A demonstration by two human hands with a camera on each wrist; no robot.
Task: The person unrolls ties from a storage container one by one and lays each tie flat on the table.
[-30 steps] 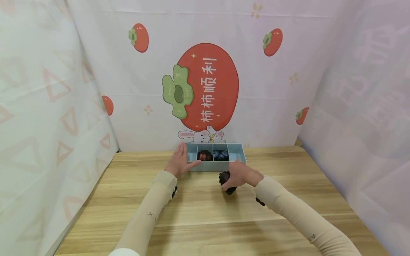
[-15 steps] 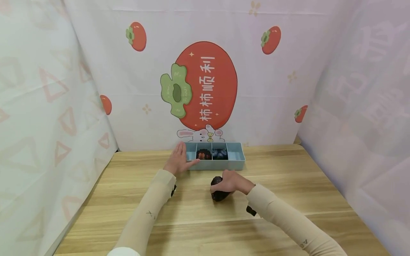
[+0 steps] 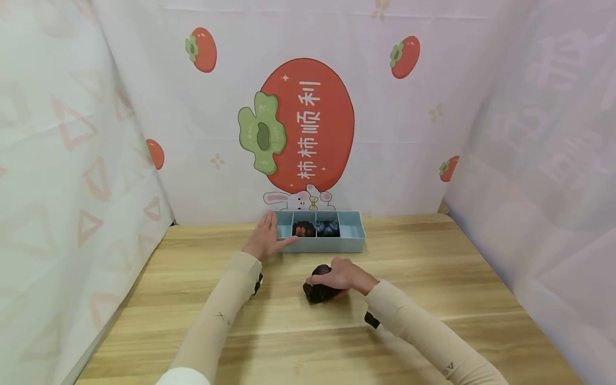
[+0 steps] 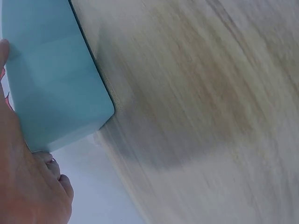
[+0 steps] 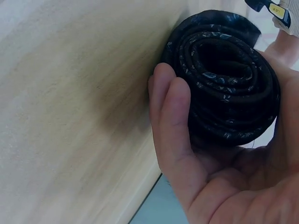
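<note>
In the head view my right hand (image 3: 345, 275) grips a dark cloth roll (image 3: 315, 292) at or just above the table, in front of the box. The right wrist view shows the end of this cloth roll (image 5: 229, 97) as a spiral of black fabric with a small pale print, my fingers (image 5: 175, 116) curled round its side. My left hand (image 3: 263, 238) touches the left end of a light blue divided box (image 3: 320, 245), fingers along the end wall and thumb at the front rim. A dark roll with orange-red print (image 3: 304, 229) and a dark bluish roll (image 3: 328, 229) fill the two middle compartments.
The box's right-end compartment (image 3: 352, 231) shows a bare floor. Its back lies close to a white printed curtain (image 3: 399, 160) at the far edge of the wooden table (image 3: 409, 246). More curtains hang along both sides.
My right hand has moved left and slightly nearer to me with the cloth roll, away from the box front, and the roll has turned. My left hand stays at the box's left end.
</note>
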